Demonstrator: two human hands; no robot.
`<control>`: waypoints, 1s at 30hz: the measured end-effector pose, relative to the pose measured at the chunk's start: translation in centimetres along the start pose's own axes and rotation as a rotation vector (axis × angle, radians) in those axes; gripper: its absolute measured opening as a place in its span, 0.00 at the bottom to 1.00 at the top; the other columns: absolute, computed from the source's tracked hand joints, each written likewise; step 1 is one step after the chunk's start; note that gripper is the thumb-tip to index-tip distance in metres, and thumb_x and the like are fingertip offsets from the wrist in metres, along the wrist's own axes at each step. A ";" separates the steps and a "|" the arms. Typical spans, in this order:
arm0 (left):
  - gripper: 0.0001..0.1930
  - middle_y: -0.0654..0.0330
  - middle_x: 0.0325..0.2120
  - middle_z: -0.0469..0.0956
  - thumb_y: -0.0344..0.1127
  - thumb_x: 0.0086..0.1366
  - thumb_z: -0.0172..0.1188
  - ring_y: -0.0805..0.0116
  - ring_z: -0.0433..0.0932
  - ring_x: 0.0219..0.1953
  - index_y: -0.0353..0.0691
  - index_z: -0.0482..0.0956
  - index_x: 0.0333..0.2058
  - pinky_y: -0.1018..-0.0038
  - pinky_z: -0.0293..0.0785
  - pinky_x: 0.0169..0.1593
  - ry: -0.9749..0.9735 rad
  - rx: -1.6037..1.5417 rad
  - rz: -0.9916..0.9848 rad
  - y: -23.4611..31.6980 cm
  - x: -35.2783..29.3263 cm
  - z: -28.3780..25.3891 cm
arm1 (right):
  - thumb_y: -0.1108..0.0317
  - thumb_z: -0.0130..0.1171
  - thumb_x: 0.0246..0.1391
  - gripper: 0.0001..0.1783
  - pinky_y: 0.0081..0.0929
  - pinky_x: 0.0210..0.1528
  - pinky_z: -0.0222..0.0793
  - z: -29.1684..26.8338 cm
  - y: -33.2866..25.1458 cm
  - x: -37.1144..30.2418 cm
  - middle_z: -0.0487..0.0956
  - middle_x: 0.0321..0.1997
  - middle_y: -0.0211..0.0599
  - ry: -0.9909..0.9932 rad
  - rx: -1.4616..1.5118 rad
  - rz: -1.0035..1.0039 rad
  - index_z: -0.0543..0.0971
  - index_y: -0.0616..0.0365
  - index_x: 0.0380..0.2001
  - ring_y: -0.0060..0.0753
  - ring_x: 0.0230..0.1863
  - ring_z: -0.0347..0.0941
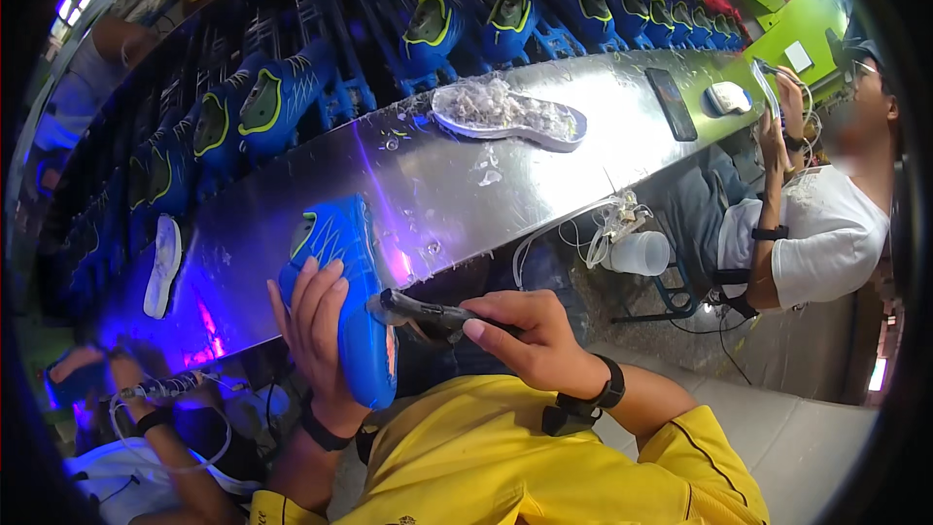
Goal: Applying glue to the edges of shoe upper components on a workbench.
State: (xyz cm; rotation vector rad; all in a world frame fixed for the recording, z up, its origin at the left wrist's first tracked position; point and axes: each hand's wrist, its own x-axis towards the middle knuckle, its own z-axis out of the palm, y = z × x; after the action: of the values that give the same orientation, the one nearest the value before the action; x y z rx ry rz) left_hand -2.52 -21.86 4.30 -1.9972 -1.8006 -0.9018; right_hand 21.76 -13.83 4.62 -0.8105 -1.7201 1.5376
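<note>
white glare on metal bench [583, 170], violet glow at left, bent dark edges

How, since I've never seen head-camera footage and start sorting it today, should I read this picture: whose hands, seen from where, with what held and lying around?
There is no robot here. The one picture comes from the left of two fisheye cameras on a person's head, looking down, so straight edges bend near the rim.

The bare hands at lower centre are the wearer's, in a yellow shirt. The left hand holds a blue shoe; the right hand grips a dark tool, its head at the shoe's side.

On the metal bench lie a fluff-covered white sole, a phone and, far left, another sole. More shoes line the far side. The person in white at right is someone else.
</note>
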 end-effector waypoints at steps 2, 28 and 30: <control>0.27 0.50 0.60 0.77 0.43 0.70 0.66 0.45 0.74 0.67 0.40 0.68 0.62 0.33 0.49 0.76 0.015 -0.028 -0.043 1.3 1.4 -0.3 | 0.70 0.66 0.66 0.11 0.28 0.31 0.68 -0.3 -0.2 -0.4 0.80 0.28 0.42 -0.011 0.016 -0.034 0.85 0.68 0.45 0.30 0.26 0.73; 0.37 0.48 0.51 0.76 0.30 0.45 0.74 0.42 0.74 0.59 0.39 0.71 0.58 0.46 0.65 0.67 -0.289 -0.180 -0.203 -1.0 13.8 -2.2 | 0.72 0.68 0.58 0.13 0.33 0.28 0.67 -5.8 -5.2 9.0 0.79 0.26 0.43 0.063 -0.322 -0.468 0.86 0.68 0.45 0.37 0.25 0.75; 0.37 0.47 0.50 0.77 0.31 0.45 0.75 0.41 0.76 0.57 0.39 0.73 0.56 0.50 0.70 0.64 -0.311 -0.229 -0.226 -2.0 14.4 -2.6 | 0.71 0.68 0.61 0.13 0.31 0.28 0.65 -4.5 -3.6 10.3 0.79 0.27 0.43 0.076 -0.224 -0.485 0.86 0.68 0.45 0.34 0.25 0.73</control>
State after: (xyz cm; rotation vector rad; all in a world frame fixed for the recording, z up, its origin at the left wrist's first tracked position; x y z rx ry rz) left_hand -4.84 -11.86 14.95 -2.2069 -2.2179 -0.9398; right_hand 19.51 -3.25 9.37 -0.4965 -1.8811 0.9922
